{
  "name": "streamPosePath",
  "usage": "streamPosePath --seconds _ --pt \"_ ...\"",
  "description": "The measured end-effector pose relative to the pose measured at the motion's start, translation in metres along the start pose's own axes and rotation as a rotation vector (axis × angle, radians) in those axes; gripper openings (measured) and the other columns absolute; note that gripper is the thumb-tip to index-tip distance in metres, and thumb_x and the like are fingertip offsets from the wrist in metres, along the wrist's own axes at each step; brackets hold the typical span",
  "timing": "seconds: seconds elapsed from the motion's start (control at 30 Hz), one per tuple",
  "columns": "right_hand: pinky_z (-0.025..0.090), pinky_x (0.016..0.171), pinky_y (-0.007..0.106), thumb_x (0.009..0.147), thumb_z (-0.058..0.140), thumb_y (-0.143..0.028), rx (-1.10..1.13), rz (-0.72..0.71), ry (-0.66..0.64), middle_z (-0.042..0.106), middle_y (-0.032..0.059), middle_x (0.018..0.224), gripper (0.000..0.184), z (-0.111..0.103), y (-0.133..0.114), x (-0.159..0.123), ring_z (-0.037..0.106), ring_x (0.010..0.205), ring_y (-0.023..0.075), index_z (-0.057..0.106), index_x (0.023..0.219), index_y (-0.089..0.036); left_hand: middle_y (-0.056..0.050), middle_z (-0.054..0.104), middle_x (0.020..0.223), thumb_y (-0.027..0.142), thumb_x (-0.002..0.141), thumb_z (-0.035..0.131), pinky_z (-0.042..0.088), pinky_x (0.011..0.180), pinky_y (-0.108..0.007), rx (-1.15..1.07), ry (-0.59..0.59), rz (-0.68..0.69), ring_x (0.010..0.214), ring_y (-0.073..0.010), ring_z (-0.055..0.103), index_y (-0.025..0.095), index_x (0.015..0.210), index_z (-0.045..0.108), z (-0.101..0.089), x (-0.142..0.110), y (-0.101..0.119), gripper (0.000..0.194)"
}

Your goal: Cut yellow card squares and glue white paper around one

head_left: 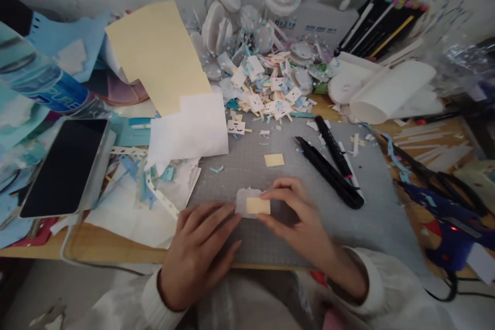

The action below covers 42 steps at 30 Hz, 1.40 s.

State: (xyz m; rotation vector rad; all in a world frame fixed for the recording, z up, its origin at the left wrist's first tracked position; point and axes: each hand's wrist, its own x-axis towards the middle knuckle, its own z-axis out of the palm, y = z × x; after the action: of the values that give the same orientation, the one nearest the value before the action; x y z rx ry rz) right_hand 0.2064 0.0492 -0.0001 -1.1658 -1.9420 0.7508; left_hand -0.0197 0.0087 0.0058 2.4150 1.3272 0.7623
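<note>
My right hand (pixel 299 214) pinches a small yellow paper rectangle (pixel 255 205) between thumb and fingers. The rectangle lies over a white scrap of paper with a ragged edge (pixel 243 196). My left hand (pixel 204 247) rests flat with its fingers stretched out, fingertips at the left edge of that scrap. A second yellow paper rectangle (pixel 274 160) lies farther back on the grey cutting mat (pixel 371 227). A paper piece with a drawn face (pixel 236 127) sits beyond it, near a pile of similar pieces (pixel 276 85).
To the right lie a black utility knife (pixel 328 172), a black marker (pixel 333 147), scissors (pixel 444 178) and a blue glue gun (pixel 448 237) with a red light. On the left are a phone (pixel 67 165), a water bottle (pixel 50 80), white paper (pixel 193 129) and yellow paper (pixel 158 54).
</note>
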Motion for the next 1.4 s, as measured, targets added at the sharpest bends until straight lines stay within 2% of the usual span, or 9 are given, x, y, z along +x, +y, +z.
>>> streamPosePath --seconds 0.13,0.47,0.83,0.93,1.03,1.1,1.2,1.4 --pt "0.046 0.081 0.034 0.087 0.067 -0.026 -0.062 0.011 -0.016 0.049 0.0043 0.103 0.020 0.006 0.002 -0.001 0.051 0.095 0.0183 0.061 0.106 -0.024 -0.003 0.069 0.123 0.020 0.089 0.059 0.034 0.096 -0.041 0.009 -0.014 -0.002 0.114 -0.0252 0.056 0.019 0.121 0.062 0.004 0.002 0.000 0.033" --pt "0.049 0.077 0.033 0.086 0.064 -0.021 -0.205 0.054 -0.024 0.052 0.0054 0.101 0.014 0.005 -0.004 0.003 0.052 0.092 0.0183 0.064 0.100 -0.021 -0.002 0.070 0.122 0.018 0.087 0.059 0.034 0.096 -0.042 -0.004 -0.033 -0.054 0.113 -0.0266 0.057 0.021 0.120 0.064 0.004 0.003 0.001 0.033" --pt "0.048 0.079 0.033 0.085 0.065 -0.021 -0.234 0.061 -0.031 0.051 0.0073 0.104 0.015 0.006 -0.004 0.004 0.051 0.095 0.0194 0.064 0.099 -0.018 -0.003 0.070 0.122 0.019 0.087 0.059 0.033 0.096 -0.043 -0.024 -0.073 -0.089 0.113 -0.0277 0.056 0.020 0.118 0.065 0.003 0.007 0.003 0.031" --pt "0.046 0.084 0.036 0.088 0.061 -0.023 -0.267 -0.005 -0.042 0.054 0.0081 0.107 0.016 0.000 -0.008 0.001 0.052 0.099 0.0207 0.062 0.103 -0.016 -0.002 0.070 0.121 0.019 0.087 0.059 0.034 0.096 -0.043 -0.020 -0.062 -0.088 0.112 -0.0279 0.056 0.020 0.117 0.065 0.003 0.007 0.003 0.030" --pt "0.040 0.089 0.039 0.093 0.054 -0.020 -0.428 -0.126 -0.042 0.061 0.0074 0.110 0.018 -0.004 -0.019 -0.007 0.053 0.102 0.0223 0.062 0.108 -0.016 -0.003 0.071 0.120 0.018 0.087 0.059 0.034 0.095 -0.043 -0.015 -0.065 -0.083 0.111 -0.0279 0.057 0.020 0.117 0.064 0.003 0.008 0.004 0.031" --pt "0.037 0.090 0.039 0.096 0.049 -0.022 -0.510 -0.137 -0.049 0.065 0.0060 0.113 0.023 0.000 -0.028 -0.015 0.054 0.104 0.0226 0.063 0.112 -0.015 -0.003 0.071 0.120 0.017 0.086 0.059 0.034 0.095 -0.044 -0.019 -0.064 -0.085 0.111 -0.0282 0.056 0.020 0.117 0.064 0.003 0.008 0.004 0.031" --pt "0.035 0.094 0.038 0.098 0.044 -0.027 -0.523 -0.051 -0.055 0.066 0.0049 0.119 0.030 0.012 -0.038 -0.026 0.054 0.111 0.0221 0.062 0.118 -0.014 -0.003 0.071 0.119 0.016 0.086 0.058 0.034 0.095 -0.045 -0.012 -0.059 -0.088 0.111 -0.0289 0.056 0.020 0.117 0.064 0.003 0.008 0.003 0.032" --pt "0.035 0.099 0.038 0.096 0.044 -0.030 -0.563 0.026 -0.023 0.061 0.0061 0.128 0.037 0.034 -0.038 -0.034 0.050 0.120 0.0219 0.060 0.126 -0.013 -0.008 0.071 0.118 0.013 0.080 0.061 0.035 0.092 -0.047 0.093 -0.118 0.020 0.110 -0.0325 0.055 0.017 0.119 0.062 0.001 0.010 -0.001 0.039"
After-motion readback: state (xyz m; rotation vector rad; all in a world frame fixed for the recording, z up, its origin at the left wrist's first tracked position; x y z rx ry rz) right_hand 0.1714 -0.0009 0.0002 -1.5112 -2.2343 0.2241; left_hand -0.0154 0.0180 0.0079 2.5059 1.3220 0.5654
